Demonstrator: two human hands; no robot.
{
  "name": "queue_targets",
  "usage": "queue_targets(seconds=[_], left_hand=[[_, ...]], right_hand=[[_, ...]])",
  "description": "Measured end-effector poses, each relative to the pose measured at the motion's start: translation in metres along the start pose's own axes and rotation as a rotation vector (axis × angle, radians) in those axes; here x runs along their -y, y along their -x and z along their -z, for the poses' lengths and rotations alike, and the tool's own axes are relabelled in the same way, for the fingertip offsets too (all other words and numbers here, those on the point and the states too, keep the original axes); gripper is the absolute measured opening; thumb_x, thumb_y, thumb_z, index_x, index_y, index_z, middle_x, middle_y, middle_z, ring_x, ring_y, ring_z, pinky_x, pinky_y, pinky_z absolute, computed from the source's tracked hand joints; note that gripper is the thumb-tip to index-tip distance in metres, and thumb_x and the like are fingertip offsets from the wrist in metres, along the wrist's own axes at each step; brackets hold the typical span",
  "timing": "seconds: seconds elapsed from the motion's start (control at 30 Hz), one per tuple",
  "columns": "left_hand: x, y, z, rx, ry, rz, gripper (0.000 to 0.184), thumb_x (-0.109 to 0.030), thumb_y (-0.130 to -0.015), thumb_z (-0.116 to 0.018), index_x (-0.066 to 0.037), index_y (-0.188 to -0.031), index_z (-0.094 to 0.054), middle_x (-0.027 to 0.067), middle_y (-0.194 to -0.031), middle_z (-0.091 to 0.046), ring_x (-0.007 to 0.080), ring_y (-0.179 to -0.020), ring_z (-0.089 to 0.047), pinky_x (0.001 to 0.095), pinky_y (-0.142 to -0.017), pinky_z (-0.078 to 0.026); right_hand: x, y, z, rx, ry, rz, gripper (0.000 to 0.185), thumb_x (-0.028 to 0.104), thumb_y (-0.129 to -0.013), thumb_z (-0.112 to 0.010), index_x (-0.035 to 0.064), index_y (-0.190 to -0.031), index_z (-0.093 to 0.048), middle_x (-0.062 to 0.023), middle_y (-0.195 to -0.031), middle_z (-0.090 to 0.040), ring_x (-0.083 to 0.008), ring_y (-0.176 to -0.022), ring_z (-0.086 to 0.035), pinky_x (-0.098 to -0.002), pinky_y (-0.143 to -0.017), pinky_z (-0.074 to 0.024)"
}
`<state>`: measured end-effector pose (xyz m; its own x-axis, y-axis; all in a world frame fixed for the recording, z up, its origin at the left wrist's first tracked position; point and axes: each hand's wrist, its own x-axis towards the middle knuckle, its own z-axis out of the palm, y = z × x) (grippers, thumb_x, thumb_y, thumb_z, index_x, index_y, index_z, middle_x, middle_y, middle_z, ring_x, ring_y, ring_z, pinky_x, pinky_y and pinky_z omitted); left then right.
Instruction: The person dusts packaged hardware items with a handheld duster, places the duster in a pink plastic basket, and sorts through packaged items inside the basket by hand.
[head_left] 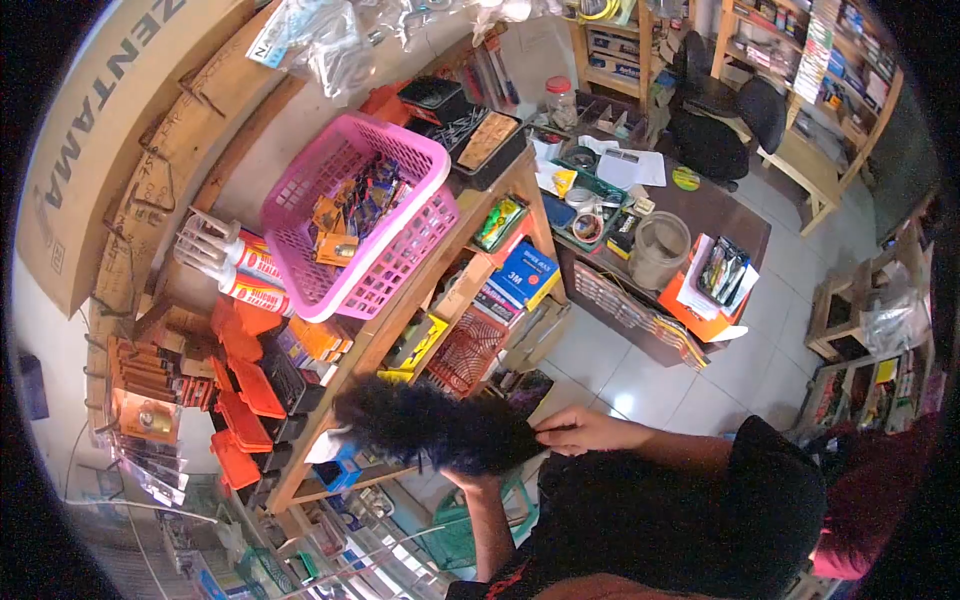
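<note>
Holding a dark, fluffy duster-like thing (430, 425) toward 7 o'clock, just below the pink basket (400, 264), the person is pinching its 3-o'clock end between narrow-set fingers of the right hand (588, 432). The left hand (467, 481) is reaching beneath, the fluff hiding its fingers, so their grip cannot be told. Handling appears to be ongoing; how much is done or remaining is not showing.

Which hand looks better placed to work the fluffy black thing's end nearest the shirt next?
Probably the right hand: its fingers seem to pinch the fluffy black thing at that end. The left hand shows below the fluff, fingers mostly hidden.
</note>
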<state>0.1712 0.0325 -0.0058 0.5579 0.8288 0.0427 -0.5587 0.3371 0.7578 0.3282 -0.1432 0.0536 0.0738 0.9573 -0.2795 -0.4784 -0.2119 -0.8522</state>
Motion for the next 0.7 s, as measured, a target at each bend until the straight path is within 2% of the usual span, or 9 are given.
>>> queue_targets(seconds=[0.1, 0.2, 0.23, 0.33, 0.37, 0.47, 0.53, 0.67, 0.7], left_hand=[[-0.036, -0.005, -0.064, -0.369, 0.210, 0.145, 0.066, -0.056, -0.095, -0.038, -0.009, -0.141, -0.041, 0.0122, -0.133, -0.054, 0.0336, -0.121, -0.052, 0.0508, -0.106, -0.036], [-0.043, -0.004, -0.059, -0.236, 0.190, 0.088, 0.062, -0.057, -0.096, -0.036, -0.012, -0.138, -0.046, 0.0100, -0.133, -0.054, 0.0329, -0.123, -0.050, 0.0514, -0.105, -0.037], [-0.044, -0.005, -0.059, -0.347, 0.186, 0.088, 0.066, -0.061, -0.095, -0.035, -0.010, -0.133, -0.049, 0.0115, -0.125, -0.059, 0.0328, -0.112, -0.056, 0.0509, -0.096, -0.044], [-0.058, -0.002, -0.038, -0.035, 0.219, 0.110, 0.064, -0.059, -0.095, -0.038, -0.009, -0.134, -0.050, 0.0094, -0.129, -0.058, 0.0318, -0.113, -0.056, 0.0503, -0.093, -0.048], [-0.064, -0.003, -0.042, -0.066, 0.248, 0.100, 0.066, -0.061, -0.095, -0.036, -0.006, -0.129, -0.052, 0.0093, -0.122, -0.061, 0.0286, -0.103, -0.060, 0.0474, -0.080, -0.054], [-0.085, -0.004, -0.039, -0.261, 0.143, 0.082, 0.067, -0.062, -0.095, -0.035, -0.005, -0.125, -0.054, 0.0090, -0.114, -0.064, 0.0271, -0.093, -0.062, 0.0465, -0.072, -0.054], [-0.102, -0.003, -0.040, -0.311, 0.127, 0.037, 0.073, -0.067, -0.093, -0.033, -0.005, -0.127, -0.053, 0.0112, -0.103, -0.063, 0.0278, -0.085, -0.060, 0.0449, -0.068, -0.051], [-0.125, 0.007, -0.011, -0.322, 0.164, 0.006, 0.076, -0.069, -0.092, -0.032, -0.005, -0.127, -0.053, 0.0116, -0.095, -0.061, 0.0278, -0.079, -0.057, 0.0423, -0.065, -0.048], [-0.128, 0.010, -0.003, -0.390, 0.264, 0.007, 0.075, -0.069, -0.092, -0.034, -0.005, -0.125, -0.054, 0.0104, -0.091, -0.059, 0.0256, -0.075, -0.055, 0.0400, -0.065, -0.046]], right_hand=[[0.012, 0.010, 0.006, -0.115, -0.014, -0.011, 0.022, 0.025, -0.099, -0.058, 0.0038, -0.095, -0.060, 0.0052, -0.065, -0.047, -0.0018, -0.056, -0.040, -0.0213, -0.047, -0.0288], [0.030, 0.014, 0.014, -0.141, 0.015, -0.002, 0.024, 0.026, -0.098, -0.058, 0.0032, -0.093, -0.058, 0.0048, -0.065, -0.047, -0.0020, -0.055, -0.040, -0.0216, -0.046, -0.0285], [0.036, 0.013, 0.015, -0.163, 0.110, 0.061, 0.022, 0.024, -0.098, -0.059, 0.0022, -0.097, -0.059, 0.0033, -0.065, -0.049, -0.0030, -0.054, -0.042, -0.0219, -0.046, -0.0297], [0.052, 0.007, 0.025, -0.011, -0.044, 0.114, 0.022, 0.022, -0.097, -0.060, 0.0007, -0.105, -0.058, 0.0017, -0.065, -0.051, -0.0041, -0.053, -0.043, -0.0220, -0.046, -0.0316], [0.064, 0.007, 0.016, -0.149, -0.060, 0.092, 0.023, 0.018, -0.097, -0.059, 0.0004, -0.111, -0.056, 0.0013, -0.065, -0.049, -0.0053, -0.052, -0.043, -0.0216, -0.047, -0.0333], [0.086, -0.017, 0.027, -0.033, -0.094, 0.183, 0.057, 0.018, -0.095, -0.061, 0.0003, -0.144, -0.036, -0.0013, -0.074, -0.056, -0.0067, -0.056, -0.047, -0.0214, -0.047, -0.0368], [0.103, -0.033, 0.032, 0.000, -0.092, 0.275, 0.067, 0.014, -0.096, -0.060, 0.0025, -0.150, -0.022, -0.0062, -0.082, -0.060, -0.0081, -0.058, -0.050, -0.0225, -0.050, -0.0411], [0.170, -0.064, 0.011, -0.051, 0.064, 0.481, 0.072, 0.015, -0.095, -0.060, 0.0092, -0.153, -0.017, -0.0072, -0.098, -0.064, -0.0081, -0.063, -0.053, -0.0220, -0.055, -0.0449], [0.187, -0.072, 0.006, -0.029, 0.086, 0.532, 0.073, 0.015, -0.095, -0.060, 0.0099, -0.153, -0.017, -0.0072, -0.102, -0.064, -0.0082, -0.064, -0.054, -0.0223, -0.057, -0.0464]])
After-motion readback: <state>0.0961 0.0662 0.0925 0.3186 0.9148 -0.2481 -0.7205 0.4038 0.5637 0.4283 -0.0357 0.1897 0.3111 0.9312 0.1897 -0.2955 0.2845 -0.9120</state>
